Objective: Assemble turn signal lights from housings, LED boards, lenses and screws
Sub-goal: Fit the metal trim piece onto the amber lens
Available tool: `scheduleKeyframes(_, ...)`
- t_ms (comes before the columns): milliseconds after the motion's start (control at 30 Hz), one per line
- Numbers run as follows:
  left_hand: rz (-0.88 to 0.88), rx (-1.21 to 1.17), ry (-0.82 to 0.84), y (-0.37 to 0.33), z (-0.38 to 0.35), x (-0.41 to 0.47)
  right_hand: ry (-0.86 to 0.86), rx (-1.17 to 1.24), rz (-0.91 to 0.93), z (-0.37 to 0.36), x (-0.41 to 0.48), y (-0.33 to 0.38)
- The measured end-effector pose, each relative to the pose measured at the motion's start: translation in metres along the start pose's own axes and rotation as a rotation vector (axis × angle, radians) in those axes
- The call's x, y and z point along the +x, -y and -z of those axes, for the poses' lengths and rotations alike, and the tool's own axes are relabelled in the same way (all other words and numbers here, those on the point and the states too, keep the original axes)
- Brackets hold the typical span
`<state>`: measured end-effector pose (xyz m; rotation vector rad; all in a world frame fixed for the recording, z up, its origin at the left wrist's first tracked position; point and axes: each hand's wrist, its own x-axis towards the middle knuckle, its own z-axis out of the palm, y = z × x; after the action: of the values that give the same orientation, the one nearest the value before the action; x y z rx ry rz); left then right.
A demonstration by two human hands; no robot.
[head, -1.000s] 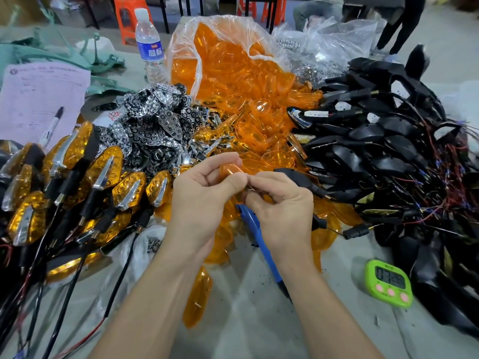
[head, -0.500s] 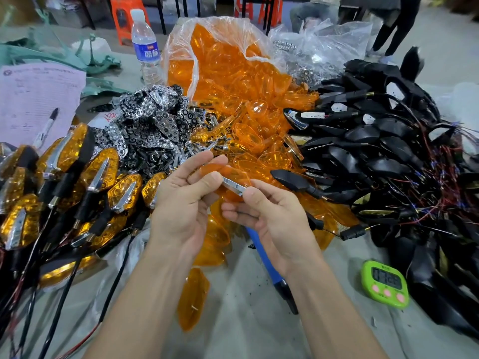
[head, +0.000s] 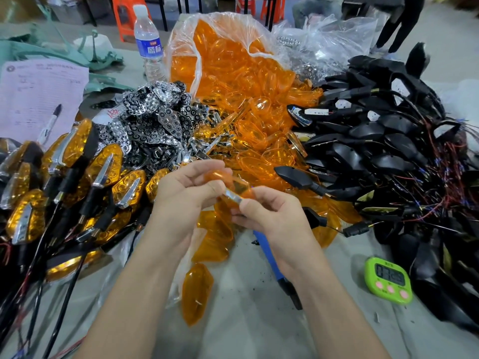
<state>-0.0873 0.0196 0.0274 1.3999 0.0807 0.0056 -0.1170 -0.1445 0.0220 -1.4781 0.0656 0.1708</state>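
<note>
Left hand (head: pixel 186 190) and right hand (head: pixel 274 218) each had a pinching grip on one amber lens (head: pixel 238 184). Beyond that lens stood a water bottle (head: pixel 149 47), its blue label's white characters unreadable.

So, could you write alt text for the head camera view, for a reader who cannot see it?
A person's left hand holds an orange lens while the right hand pinches a small chrome strip at its edge. Around them lie a bag of orange lenses, black housings, chrome reflectors, finished lights and a green timer.
</note>
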Motion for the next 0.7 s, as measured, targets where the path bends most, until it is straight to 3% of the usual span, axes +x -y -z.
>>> scheduleKeyframes(67, -0.04, 0.257, 0.037, 0.0, 0.011, -0.001, -0.041, -0.434, 0.035, 0.006, -0.011, -0.004)
scheduleKeyframes(167, -0.04, 0.413, 0.106, -0.003, 0.029, -0.004, -0.055, -1.04, 0.143, 0.008, -0.03, -0.015)
scheduleKeyframes(300, -0.04, 0.665, 0.208, -0.006, 0.036, -0.013, -0.067, -1.411, 0.329, 0.002, -0.049, -0.032)
scheduleKeyframes(467, -0.136, 0.816, 0.177, -0.004, 0.029, -0.036, -0.169, -1.565, 0.158, -0.009, -0.06, -0.044)
scheduleKeyframes(600, -0.115, 1.244, 0.645, 0.013, 0.047, -0.054, -0.212, -1.562, 0.138, -0.003, -0.063, -0.05)
scheduleKeyframes(633, -0.103, 1.337, 0.707, 0.021, 0.05, -0.055, -0.231, -1.559, 0.162, -0.002, -0.062, -0.052)
scheduleKeyframes(700, -0.107, 1.408, 0.673, 0.035, 0.051, -0.052, -0.276, -1.553, 0.196, -0.001, -0.059, -0.055)
